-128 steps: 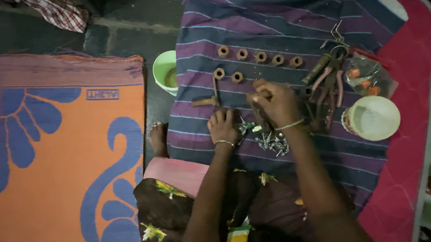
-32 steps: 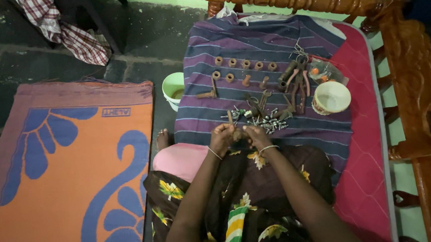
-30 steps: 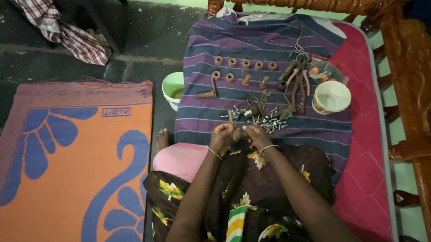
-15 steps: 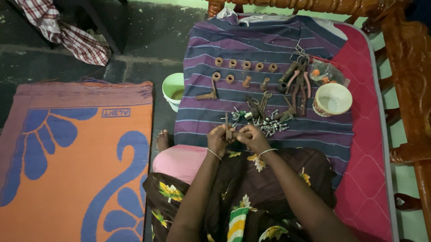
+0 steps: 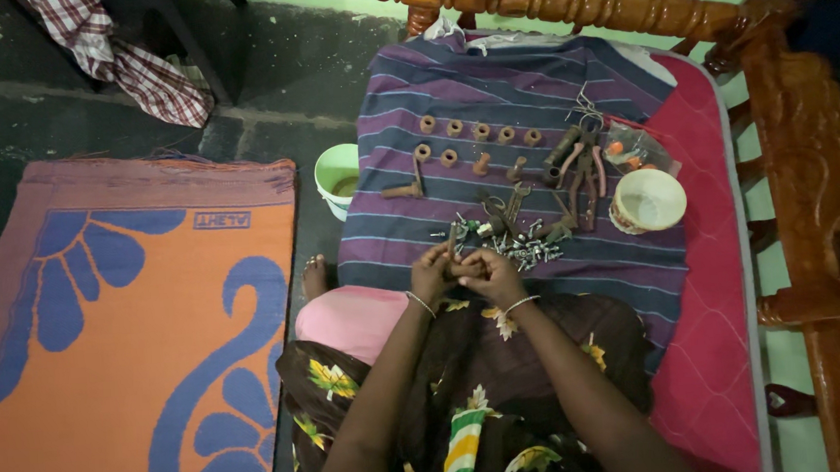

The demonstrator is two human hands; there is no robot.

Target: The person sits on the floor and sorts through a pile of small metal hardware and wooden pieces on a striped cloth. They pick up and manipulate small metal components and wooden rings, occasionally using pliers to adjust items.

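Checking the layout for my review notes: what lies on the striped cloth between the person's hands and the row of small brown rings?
In the head view, between the hands and the brown rings lie a pile of small metal screws and two short brown pieces on the striped cloth.

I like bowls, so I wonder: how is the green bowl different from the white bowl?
The green bowl sits on the dark floor beside the striped cloth; the white bowl sits up on the cloth, near the pliers. The green bowl has something brownish inside and is partly hidden by the cloth's edge; the white bowl shows whole and looks pale inside. Both are round, open on top and standing upright.
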